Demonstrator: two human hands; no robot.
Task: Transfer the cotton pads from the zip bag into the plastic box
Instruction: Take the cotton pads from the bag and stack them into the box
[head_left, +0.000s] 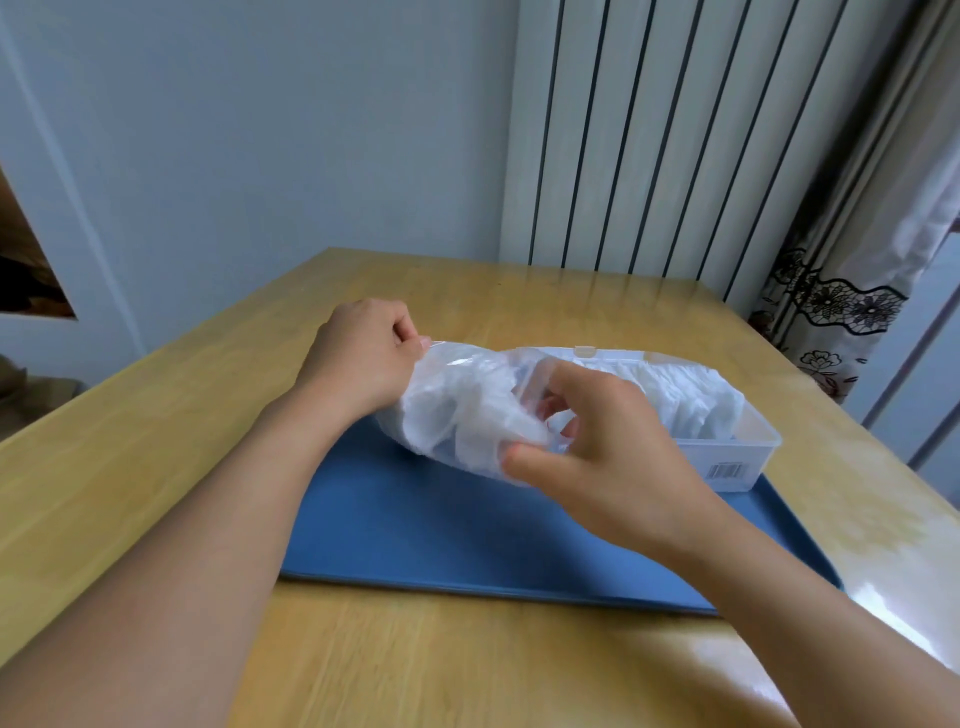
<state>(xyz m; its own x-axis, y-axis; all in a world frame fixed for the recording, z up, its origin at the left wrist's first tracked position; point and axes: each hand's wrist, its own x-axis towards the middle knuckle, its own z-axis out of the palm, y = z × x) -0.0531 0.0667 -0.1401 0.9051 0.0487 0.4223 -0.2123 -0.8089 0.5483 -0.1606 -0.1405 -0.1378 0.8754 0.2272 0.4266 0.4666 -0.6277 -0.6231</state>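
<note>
Head view: you are part-way through emptying the zip bag (462, 410) into the plastic box (737, 457).

Your left hand (363, 358), at ten o'clock of the bag, pinches its closed end and holds it lifted; your right hand (587, 462), at five o'clock, curls its fingers around the bag's mouth; cotton pads (670, 389) already stand in the box at three o'clock on the blue tray (415, 530); next, I judge, you draw the remaining pads out into the box.
</note>
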